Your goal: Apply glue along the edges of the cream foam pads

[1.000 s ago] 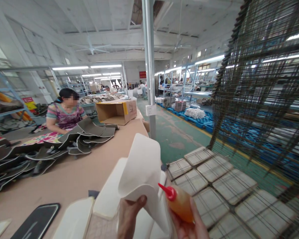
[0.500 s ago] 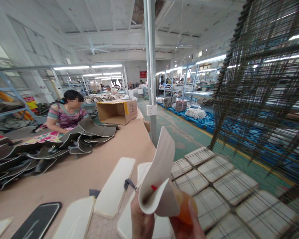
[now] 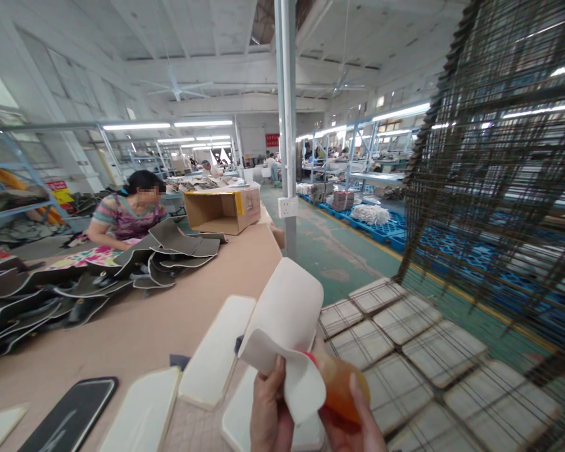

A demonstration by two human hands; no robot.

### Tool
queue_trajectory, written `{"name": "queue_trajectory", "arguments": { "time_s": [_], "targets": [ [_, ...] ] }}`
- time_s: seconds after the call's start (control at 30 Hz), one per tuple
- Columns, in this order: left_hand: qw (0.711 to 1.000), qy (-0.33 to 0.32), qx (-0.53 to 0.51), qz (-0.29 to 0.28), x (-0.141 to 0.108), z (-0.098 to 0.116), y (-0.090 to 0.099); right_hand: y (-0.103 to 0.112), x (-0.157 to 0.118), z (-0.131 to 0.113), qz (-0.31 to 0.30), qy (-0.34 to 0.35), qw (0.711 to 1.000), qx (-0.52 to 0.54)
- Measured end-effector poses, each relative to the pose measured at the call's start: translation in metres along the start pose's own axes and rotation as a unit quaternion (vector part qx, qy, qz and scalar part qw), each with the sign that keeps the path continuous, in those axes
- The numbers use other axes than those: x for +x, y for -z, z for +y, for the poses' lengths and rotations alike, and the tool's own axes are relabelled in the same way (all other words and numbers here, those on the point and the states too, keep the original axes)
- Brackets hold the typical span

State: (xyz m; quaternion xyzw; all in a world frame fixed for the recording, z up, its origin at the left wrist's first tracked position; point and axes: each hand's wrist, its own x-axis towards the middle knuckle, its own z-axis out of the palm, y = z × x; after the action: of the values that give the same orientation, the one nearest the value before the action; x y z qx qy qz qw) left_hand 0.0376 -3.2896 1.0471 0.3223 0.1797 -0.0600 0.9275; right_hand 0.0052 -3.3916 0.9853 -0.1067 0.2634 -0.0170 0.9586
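A pale, flexible rounded piece (image 3: 287, 304) is bent in my left hand (image 3: 269, 408), whose thumb presses on its fold. Just to the right, my right hand (image 3: 355, 417) is wrapped round an orange bottle (image 3: 343, 386) with a red tip, which touches the edge of the pale piece. Beneath and left of my hands, white rounded panels (image 3: 216, 351) lie on the tan table (image 3: 207, 276). A black panel with a light rim (image 3: 70, 414) lies at the lower left.
Dark, curled pieces (image 3: 169, 257) are piled at the left, beside a seated person (image 3: 122, 216). An open cardboard box (image 3: 221, 210) stands at the table's far end. A pole (image 3: 287, 157) rises beyond it. Wire racks (image 3: 494, 157) with pale panels are at the right.
The pale piece has been lowered and opened out, tilting left, so its broad face shows. My left thumb now shows on it. The bottle is slightly more exposed.
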Motion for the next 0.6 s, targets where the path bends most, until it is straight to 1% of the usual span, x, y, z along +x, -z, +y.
{"name": "queue_trajectory", "arguments": {
  "time_s": [0.03, 0.07, 0.1, 0.2, 0.23, 0.27, 0.3, 0.37, 0.4, 0.43, 0.47, 0.53, 0.6],
  "targets": [
    [1.000, 0.001, -0.020, 0.010, -0.001, 0.006, 0.001, 0.001, 0.002, -0.007, 0.006, 0.005, 1.000, 0.017],
    [0.999, -0.011, -0.039, 0.026, -0.001, 0.014, 0.002, 0.003, 0.004, -0.015, 0.014, 0.015, 0.999, 0.038],
    [0.997, -0.038, -0.054, 0.046, -0.002, 0.024, 0.005, 0.005, 0.006, -0.024, 0.026, 0.031, 0.998, 0.056],
    [0.979, -0.155, -0.080, 0.110, 0.000, 0.053, 0.016, 0.012, 0.007, -0.055, 0.056, 0.080, 0.993, 0.069],
    [0.975, -0.170, -0.079, 0.118, 0.001, 0.058, 0.021, 0.013, 0.006, -0.063, 0.056, 0.086, 0.992, 0.076],
    [0.977, -0.169, -0.074, 0.108, 0.003, 0.058, 0.026, 0.013, 0.004, -0.069, 0.049, 0.089, 0.991, 0.084],
    [0.983, -0.155, -0.064, 0.081, 0.005, 0.055, 0.030, 0.012, 0.002, -0.072, 0.041, 0.088, 0.991, 0.090],
    [0.992, -0.122, -0.034, -0.018, 0.009, 0.040, 0.037, 0.009, -0.004, -0.072, 0.021, 0.081, 0.992, 0.092],
    [0.991, -0.113, -0.017, -0.070, 0.010, 0.031, 0.038, 0.006, -0.008, -0.070, 0.012, 0.080, 0.993, 0.083],
    [0.988, -0.108, 0.001, -0.113, 0.011, 0.022, 0.039, 0.004, -0.011, -0.066, 0.005, 0.082, 0.994, 0.072],
    [0.984, -0.104, 0.017, -0.142, 0.012, 0.015, 0.039, 0.002, -0.014, -0.063, -0.001, 0.086, 0.995, 0.059],
    [0.980, -0.092, 0.051, -0.170, 0.011, 0.008, 0.039, -0.002, -0.019, -0.057, -0.015, 0.104, 0.994, 0.032],
    [0.977, -0.080, 0.086, -0.176, 0.009, 0.006, 0.039, -0.003, -0.022, -0.055, -0.023, 0.119, 0.993, 0.011]
  ]
}}
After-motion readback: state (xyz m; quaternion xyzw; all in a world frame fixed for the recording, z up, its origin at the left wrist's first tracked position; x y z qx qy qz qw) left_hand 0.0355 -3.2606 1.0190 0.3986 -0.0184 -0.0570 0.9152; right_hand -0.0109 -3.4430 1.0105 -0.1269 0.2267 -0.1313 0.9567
